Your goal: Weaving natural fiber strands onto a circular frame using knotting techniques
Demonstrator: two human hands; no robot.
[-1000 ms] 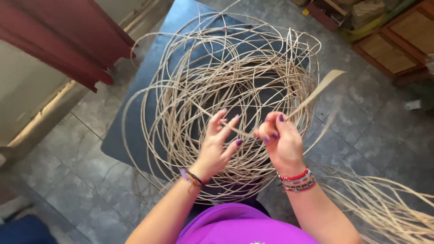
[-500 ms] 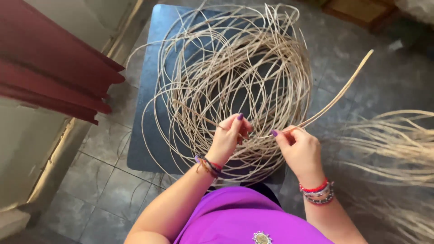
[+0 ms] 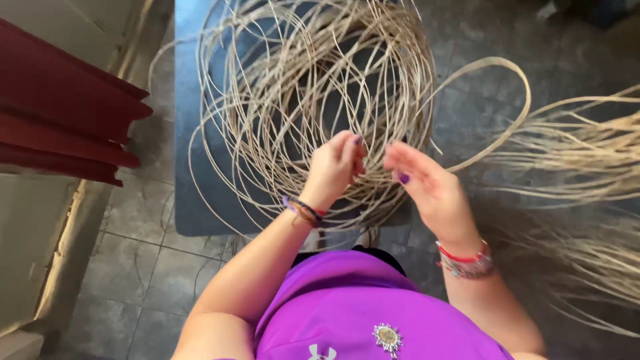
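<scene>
A big loose coil of thin pale cane strands (image 3: pixel 300 87) lies on a dark low table (image 3: pixel 193 193). My left hand (image 3: pixel 333 170) is closed on strands at the coil's near edge. My right hand (image 3: pixel 427 187) is just to the right of it, fingers pinching a flat cane strip (image 3: pixel 497 63) that loops up and round to the right. Both wrists wear bracelets, and the nails are painted purple. My purple shirt fills the bottom of the view.
Loose bundles of cane strips (image 3: pixel 587 160) spread across the tiled floor (image 3: pixel 147 267) on the right. A dark red panel (image 3: pixel 60 127) and a pale wall stand on the left.
The flat strip, straight and angled up to the right earlier, now bends in a wide loop. My hands have stayed at the coil's near edge, and the view has tilted.
</scene>
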